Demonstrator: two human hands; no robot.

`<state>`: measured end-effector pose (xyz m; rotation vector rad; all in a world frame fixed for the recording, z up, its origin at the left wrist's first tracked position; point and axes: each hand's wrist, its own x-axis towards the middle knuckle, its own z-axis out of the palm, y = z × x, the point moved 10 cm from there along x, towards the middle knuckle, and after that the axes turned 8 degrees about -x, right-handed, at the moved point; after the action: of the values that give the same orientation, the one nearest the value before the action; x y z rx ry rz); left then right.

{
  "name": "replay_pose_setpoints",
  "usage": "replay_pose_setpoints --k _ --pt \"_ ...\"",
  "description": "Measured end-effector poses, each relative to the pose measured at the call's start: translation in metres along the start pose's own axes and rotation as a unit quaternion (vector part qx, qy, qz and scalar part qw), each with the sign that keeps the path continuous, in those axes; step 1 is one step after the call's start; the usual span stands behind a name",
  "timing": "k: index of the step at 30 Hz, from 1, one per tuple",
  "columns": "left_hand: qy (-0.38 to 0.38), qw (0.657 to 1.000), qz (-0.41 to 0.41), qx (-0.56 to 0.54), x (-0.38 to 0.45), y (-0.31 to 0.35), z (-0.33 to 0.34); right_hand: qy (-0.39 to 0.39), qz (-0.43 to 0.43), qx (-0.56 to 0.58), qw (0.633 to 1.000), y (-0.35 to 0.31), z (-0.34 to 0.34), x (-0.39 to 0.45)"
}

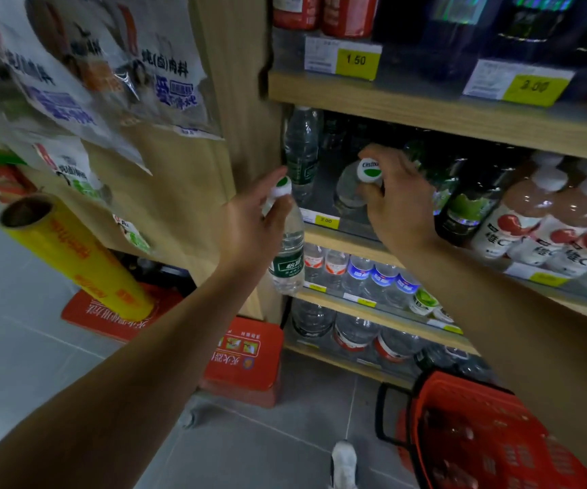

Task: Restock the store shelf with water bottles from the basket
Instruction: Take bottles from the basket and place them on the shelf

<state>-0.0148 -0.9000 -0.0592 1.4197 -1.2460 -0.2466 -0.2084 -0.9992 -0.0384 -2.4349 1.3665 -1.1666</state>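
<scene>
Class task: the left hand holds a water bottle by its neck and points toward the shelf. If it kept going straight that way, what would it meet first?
Probably the upright green-label bottle at the shelf's left end, just beyond the left hand and its held water bottle. Depth is unclear.

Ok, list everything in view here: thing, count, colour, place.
held water bottles: two, clear with green labels, one in each hand at the shelf
shelf: one, light wood, several tiers
stocked water bottle: one, clear and green, standing at the shelf's left end
pink drink bottles: several, white caps, right of the same tier
price tags: several, yellow, on the shelf edges
basket: one, red, floor lower right
wrap roll: one, yellow, left
red boxes: at least two, floor
left hand: grips a bottle neck
right hand: grips a bottle top
</scene>
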Motion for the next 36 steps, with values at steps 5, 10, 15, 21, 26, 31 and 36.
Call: replay_pose_setpoints --k 5,10,15,21,26,31,36 --pt "0.022 1.000 -0.001 0.014 0.013 -0.013 0.015 -0.035 0.022 0.028 0.999 0.027 0.033 0.028" --pt "0.048 0.999 -0.011 0.002 0.026 -0.024 0.030 -0.010 0.031 0.084 0.996 0.037 0.048 0.052" --pt "0.053 0.999 -0.004 0.005 0.031 -0.025 0.042 0.007 0.064 0.117 0.991 0.053 0.068 0.071" --pt "0.063 0.998 -0.010 -0.019 0.032 -0.036 0.051 -0.040 0.134 0.127 0.982 0.081 0.098 0.073" --pt "0.074 0.997 -0.004 -0.008 0.034 -0.041 0.053 -0.039 0.087 0.105 0.990 0.086 0.101 0.063" --pt "0.072 0.997 0.004 -0.003 0.034 -0.049 0.051 -0.033 0.062 0.008 0.997 0.097 0.094 0.033" --pt "0.070 0.997 0.016 0.011 0.036 -0.055 0.055 -0.047 0.031 -0.017 0.998 0.088 0.114 0.030"
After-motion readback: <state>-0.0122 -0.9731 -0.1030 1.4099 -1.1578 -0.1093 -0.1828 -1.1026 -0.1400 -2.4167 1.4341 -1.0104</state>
